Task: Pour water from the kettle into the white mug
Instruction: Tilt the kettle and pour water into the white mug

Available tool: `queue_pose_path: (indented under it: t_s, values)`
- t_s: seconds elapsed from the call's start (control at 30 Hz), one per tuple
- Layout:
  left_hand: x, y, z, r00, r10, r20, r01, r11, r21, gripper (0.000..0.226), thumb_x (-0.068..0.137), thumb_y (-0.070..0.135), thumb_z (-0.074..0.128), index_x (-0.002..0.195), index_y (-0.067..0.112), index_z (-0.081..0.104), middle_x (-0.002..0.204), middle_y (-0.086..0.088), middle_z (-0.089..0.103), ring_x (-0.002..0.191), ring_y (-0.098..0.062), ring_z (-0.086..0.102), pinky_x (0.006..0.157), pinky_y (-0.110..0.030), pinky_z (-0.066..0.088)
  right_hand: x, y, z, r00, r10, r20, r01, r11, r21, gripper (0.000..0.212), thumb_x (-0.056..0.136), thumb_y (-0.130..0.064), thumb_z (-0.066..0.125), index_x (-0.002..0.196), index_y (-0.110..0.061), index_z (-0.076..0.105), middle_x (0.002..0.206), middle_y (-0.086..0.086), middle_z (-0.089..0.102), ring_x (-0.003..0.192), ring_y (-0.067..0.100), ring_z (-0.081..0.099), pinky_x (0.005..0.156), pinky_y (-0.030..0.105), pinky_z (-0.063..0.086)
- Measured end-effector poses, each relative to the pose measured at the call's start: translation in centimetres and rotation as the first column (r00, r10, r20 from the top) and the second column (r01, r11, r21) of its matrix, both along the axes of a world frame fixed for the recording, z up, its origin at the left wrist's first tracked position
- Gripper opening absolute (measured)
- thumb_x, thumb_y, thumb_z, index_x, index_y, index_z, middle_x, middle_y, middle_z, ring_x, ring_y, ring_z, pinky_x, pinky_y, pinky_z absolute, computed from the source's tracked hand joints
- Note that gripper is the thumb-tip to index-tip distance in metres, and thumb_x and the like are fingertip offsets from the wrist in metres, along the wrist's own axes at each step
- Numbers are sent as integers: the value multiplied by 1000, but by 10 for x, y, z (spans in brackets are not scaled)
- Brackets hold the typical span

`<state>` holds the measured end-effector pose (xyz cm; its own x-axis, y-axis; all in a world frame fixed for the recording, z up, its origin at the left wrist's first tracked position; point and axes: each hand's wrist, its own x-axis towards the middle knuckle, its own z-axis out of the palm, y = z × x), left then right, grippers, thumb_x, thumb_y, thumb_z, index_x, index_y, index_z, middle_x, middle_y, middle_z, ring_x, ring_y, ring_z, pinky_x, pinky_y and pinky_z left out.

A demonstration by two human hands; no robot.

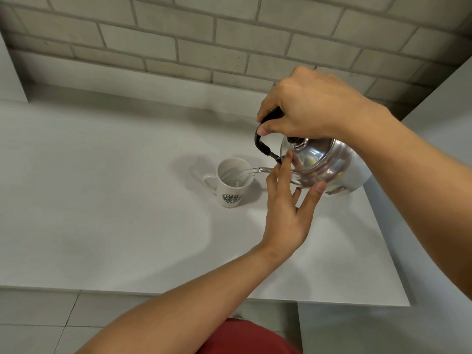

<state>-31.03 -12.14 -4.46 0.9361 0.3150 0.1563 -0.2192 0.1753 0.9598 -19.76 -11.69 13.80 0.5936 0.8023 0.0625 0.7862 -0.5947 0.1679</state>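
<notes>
The right hand comes in from the right with its forearm sloping down across the view, and its fingers are curled shut around the black handle of a polished metal kettle. The left hand reaches up from below, wrist bent back and fingers spread open; the fingertips press on the kettle's lid and shoulder, and the thumb rests against its lower side.

The kettle hangs in the air above the counter, tipped over towards the left so that its spout points at the white mug and its base faces right. A clear stream of water runs from the spout over the mug's rim and into it. The mug stands upright just left of the kettle, its handle turned to the left and a green round logo on the near side.

Everything sits over a pale grey countertop that meets a grey brick wall at the back. Light floor tiles show below the counter's front edge, with red clothing at the bottom.
</notes>
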Motion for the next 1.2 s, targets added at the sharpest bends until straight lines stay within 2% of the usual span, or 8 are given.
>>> queue_pose_path:
  t_s: [0.17, 0.37, 0.63, 0.8, 1.0, 1.2]
  values:
    - [2, 2, 0, 1000, -6, -11, 6, 1000, -27, 75, 96, 45, 71, 155, 58, 25, 155, 17, 31, 145, -2, 42, 116, -38, 46, 1, 4, 0, 1000, 0, -6, 0, 1000, -2, 29, 90, -52, 73, 113, -35, 78, 102, -2, 78, 96, 31, 70, 67, 36, 47]
    - [4, 2, -1, 1000, -2, -22, 1, 999, -37, 76, 97, 41, 71, 158, 49, 27, 155, 16, 32, 144, 0, 42, 115, -33, 46, 2, 7, 0, 1000, -3, -7, 3, 1000, -23, 30, 90, -52, 73, 114, -34, 78, 104, -1, 77, 99, 33, 70, 68, 37, 47]
    - [6, 3, -1, 999, 9, -38, -10, 1000, -24, 77, 97, 38, 72, 160, 42, 27, 156, 11, 33, 142, 10, 39, 112, -17, 43, 4, 10, -2, 1000, -5, -2, 5, 1000, -28, 28, 90, -52, 73, 112, -35, 78, 101, -2, 77, 99, 32, 70, 67, 36, 42]
    - [5, 3, 1, 999, 9, -31, -11, 998, -62, 77, 97, 38, 72, 159, 45, 28, 157, 11, 33, 144, -1, 43, 115, -33, 46, 4, 12, -3, 1000, -5, -15, 5, 999, -35, 26, 90, -50, 74, 110, -35, 78, 99, -1, 75, 96, 33, 69, 67, 36, 43]
    - [4, 6, 4, 999, 22, -29, -24, 997, -70, 72, 95, 42, 72, 148, 62, 28, 154, 14, 34, 145, -6, 44, 114, -38, 48, 3, 16, -3, 1000, 14, -14, -15, 999, -50, 24, 90, -49, 73, 107, -33, 79, 96, -1, 75, 93, 31, 69, 66, 38, 49]
    - [4, 9, 1, 999, 17, -41, -21, 996, -82, 74, 94, 43, 73, 152, 58, 29, 156, 16, 33, 146, -6, 43, 115, -40, 47, 3, 19, -5, 1000, 15, -16, -15, 1000, -27, 24, 90, -49, 74, 108, -34, 79, 88, -4, 68, 93, 32, 69, 64, 33, 40]
